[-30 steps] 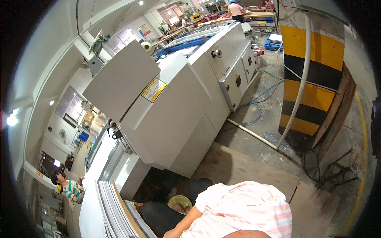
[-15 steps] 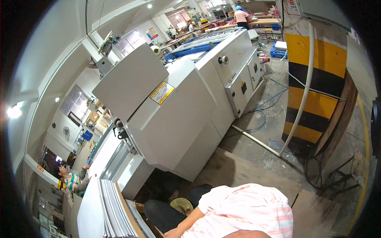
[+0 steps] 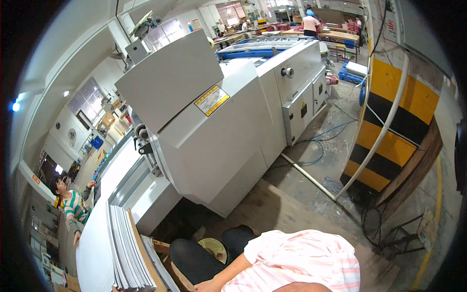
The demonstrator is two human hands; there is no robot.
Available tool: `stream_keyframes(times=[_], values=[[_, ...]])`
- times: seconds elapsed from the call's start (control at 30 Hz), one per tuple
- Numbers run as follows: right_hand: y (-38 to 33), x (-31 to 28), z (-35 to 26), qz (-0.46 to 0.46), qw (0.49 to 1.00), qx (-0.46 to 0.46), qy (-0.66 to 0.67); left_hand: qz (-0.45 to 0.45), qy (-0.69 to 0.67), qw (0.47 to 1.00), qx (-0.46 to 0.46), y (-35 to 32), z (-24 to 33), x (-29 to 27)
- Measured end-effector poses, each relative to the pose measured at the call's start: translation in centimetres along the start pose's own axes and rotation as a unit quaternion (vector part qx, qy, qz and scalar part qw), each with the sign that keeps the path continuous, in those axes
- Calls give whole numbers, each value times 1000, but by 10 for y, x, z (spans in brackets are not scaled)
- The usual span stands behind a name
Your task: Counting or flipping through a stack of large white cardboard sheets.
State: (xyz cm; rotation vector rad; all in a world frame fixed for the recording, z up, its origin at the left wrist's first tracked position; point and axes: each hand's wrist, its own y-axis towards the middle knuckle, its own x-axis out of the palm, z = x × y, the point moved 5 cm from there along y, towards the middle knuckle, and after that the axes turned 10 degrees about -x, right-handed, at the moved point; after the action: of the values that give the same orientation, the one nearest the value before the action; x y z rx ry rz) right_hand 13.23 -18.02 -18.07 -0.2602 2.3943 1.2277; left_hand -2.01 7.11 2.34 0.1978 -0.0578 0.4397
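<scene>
My right hand (image 3: 206, 286) is at the lower edge beside the near side of a tall stack of white sheets (image 3: 92, 248). Its fingers are mostly cut off, so their pose and anything in them cannot be made out. The bare forearm comes from a pink-and-white striped sleeve (image 3: 296, 253). My left hand is not in view. Thin layers show along the stack's near face, with a brown board (image 3: 141, 248) among the outermost ones. Close by, dark trouser legs (image 3: 189, 258) flank a round, yellowish-green object (image 3: 212, 248).
A large white machine (image 3: 219, 136) fills the middle. At left, a co-worker (image 3: 75, 207) in a striped top has a hand by the stack's far edge. A yellow-and-black column (image 3: 396, 117), a pale pipe (image 3: 311, 177), blue hoses (image 3: 321, 146) and a stool (image 3: 413, 231) stand or lie on the right.
My view has shifted and tilted, moving the column rightward and the stack leftward in the picture. The co-worker's lower hand now shows by the stack's edge. My right hand stays low beside the stack.
</scene>
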Motion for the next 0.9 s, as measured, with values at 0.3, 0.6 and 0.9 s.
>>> stream_keyframes(times=[0.3,0.6,0.9], values=[[16,-14,-16,-139,987,62,-56,-55,-6,998,13,11,-13,-8],[64,-83,-36,-233,940,9,-250,-59,-13,998,-12,-13,0,-6],[48,-55,-3,-418,872,108,-230,-54,-10,998,-23,-35,15,-3]])
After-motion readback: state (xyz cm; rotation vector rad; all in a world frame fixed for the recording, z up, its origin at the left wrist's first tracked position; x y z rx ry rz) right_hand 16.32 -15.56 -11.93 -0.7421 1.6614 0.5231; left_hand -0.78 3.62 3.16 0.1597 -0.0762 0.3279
